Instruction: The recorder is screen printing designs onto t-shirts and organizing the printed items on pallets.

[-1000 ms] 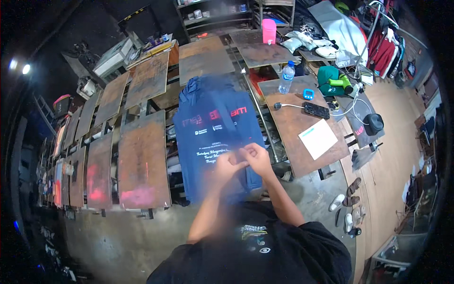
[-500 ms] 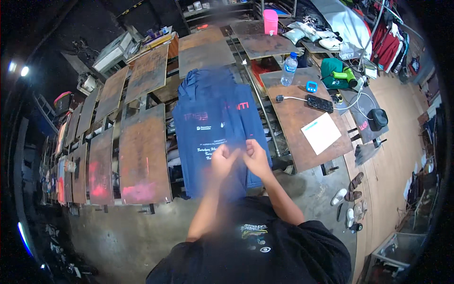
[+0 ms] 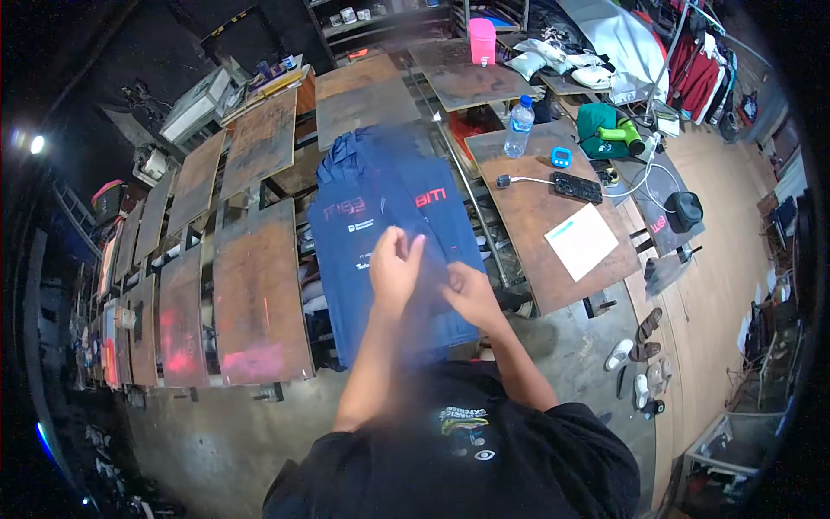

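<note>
A navy blue garment (image 3: 341, 259) with red and white print lies on the bench in front of me, its cloth bunched at the far end. Above its middle my left hand (image 3: 394, 272) is raised, thumb standing apart from the bent fingers, and nothing can be made out between them. Lower and to the right, my right hand (image 3: 474, 298) hovers over the garment's near right part. Its fingers are curled toward the thumb in a pinch, and whatever they hold is hidden. A smeared patch in the picture blurs the cloth between the hands.
Brown boards (image 3: 259, 294) with pink stains line the left. On the right board are a water bottle (image 3: 519, 130), a blue timer (image 3: 561, 156), a phone (image 3: 576, 186) with a cable and a white sheet (image 3: 581, 242). Farther back stands a pink container (image 3: 482, 41). Shoes (image 3: 641, 389) lie on the floor.
My hands, close together before, have moved apart: the left went up and leftward, the right slightly down and rightward. The left thumb and fingers have parted. The view has shifted slightly.
</note>
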`<state>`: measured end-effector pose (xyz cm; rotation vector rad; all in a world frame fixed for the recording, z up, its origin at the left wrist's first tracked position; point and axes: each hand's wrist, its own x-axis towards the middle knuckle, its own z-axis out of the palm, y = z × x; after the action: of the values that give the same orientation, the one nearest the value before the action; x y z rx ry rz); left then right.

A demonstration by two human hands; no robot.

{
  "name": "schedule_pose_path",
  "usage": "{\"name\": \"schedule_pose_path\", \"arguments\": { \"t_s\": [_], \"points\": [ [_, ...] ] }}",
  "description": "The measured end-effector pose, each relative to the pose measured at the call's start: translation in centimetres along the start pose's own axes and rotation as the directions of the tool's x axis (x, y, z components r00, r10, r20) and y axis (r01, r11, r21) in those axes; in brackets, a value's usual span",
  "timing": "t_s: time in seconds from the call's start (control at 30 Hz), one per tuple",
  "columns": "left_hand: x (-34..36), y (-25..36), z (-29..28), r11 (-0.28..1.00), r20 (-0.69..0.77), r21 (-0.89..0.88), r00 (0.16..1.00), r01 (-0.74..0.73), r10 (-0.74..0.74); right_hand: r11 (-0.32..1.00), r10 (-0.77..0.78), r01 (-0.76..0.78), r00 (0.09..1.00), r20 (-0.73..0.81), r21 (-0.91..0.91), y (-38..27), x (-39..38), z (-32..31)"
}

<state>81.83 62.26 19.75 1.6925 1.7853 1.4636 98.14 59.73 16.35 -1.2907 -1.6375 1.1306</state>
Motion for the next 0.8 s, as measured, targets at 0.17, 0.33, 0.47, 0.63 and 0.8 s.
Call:
{"name": "schedule_pose_path", "arguments": {
  "t_s": [0.17,0.33,0.47,0.63,0.8],
  "points": [
    [-3.4,0.8,-1.1,0.951,0.569,0.160,0.762,0.266,-0.309,0.990,-0.028,0.049,0.987,-0.158,0.131,1.5,0.2,0.1],
    [-4.8,-1.0,-0.8,0.813,0.722,-0.084,0.598,0.576,-0.348,0.977,-0.032,0.075,0.977,-0.209,0.201,1.9,0.2,1.4],
    [-5.2,-0.6,-0.2,0.971,0.363,0.077,0.901,0.225,-0.238,0.986,0.026,0.002,0.986,-0.166,0.166,-0.2,0.2,1.4],
    [-5.5,-1.1,0.6,0.971,0.182,0.205,0.970,0.125,-0.163,0.983,-0.069,0.086,0.992,-0.109,0.160,0.4,0.7,1.2],
    [-5.5,-1.9,0.9,0.981,0.165,0.169,0.978,0.098,-0.127,0.962,-0.065,0.105,0.985,-0.162,0.252,1.3,1.5,1.2]
  ]
}}
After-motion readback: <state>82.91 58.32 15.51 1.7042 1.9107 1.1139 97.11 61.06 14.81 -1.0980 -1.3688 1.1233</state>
